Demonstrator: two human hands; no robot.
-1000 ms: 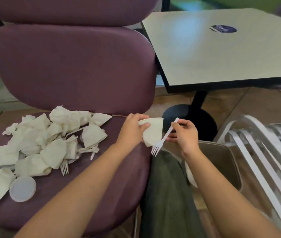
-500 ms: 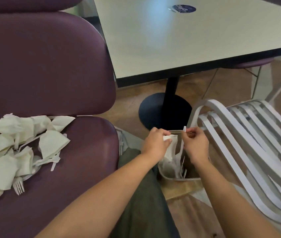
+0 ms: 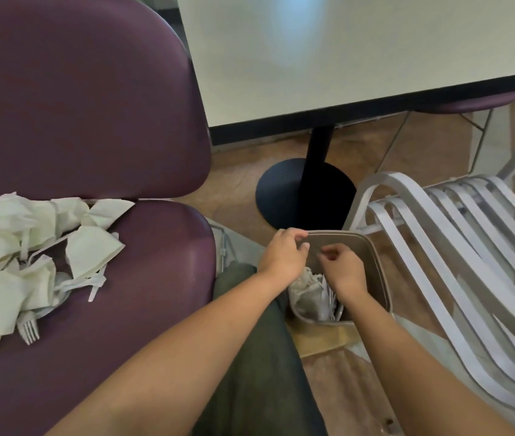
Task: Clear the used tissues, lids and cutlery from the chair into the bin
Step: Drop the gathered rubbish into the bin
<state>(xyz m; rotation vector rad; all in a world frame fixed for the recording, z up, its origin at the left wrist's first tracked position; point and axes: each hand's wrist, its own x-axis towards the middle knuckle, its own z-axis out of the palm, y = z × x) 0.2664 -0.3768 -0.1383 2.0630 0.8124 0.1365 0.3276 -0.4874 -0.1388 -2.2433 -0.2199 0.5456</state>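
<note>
Tissues (image 3: 14,256) sit piled at the far left of the chair (image 3: 161,278) seat, crumpled and folded, w/ thin white cutlery threaded thru them; a fork (image 3: 29,329) pokes out at the front edge of the pile, tines toward me, handle buried under paper. No lid that I can pick out for sure in the heap, maybe a clear round edge under the tissues, can't tell. All of it should be v. light, I reckon. Tissue is soft, collapses when squeezed, so best taken as a bunch from the top, several at once, fingers closing round a wad. Fork is prob. stiff but thin plastic, a bit slick, could snap if bent; I'd pinch it at the neck just behind the tines, or pull it free by whatever shows, gently, since the paper may drag along. Further right, my left hand (image 3: 284,256) hangs over the bin's near-left rim, grip loose, fingers half curled, nothing in it. Right hand (image 3: 342,272) is just beside it, over the bin (image 3: 375,265) mouth, fingers bent in loosely, also holding nothing. Bin stands on the floor betw. my leg and the white slatted chair (image 3: 457,256); inside I see tissue and some cutlery. Most of the pile is yet to go.
</note>
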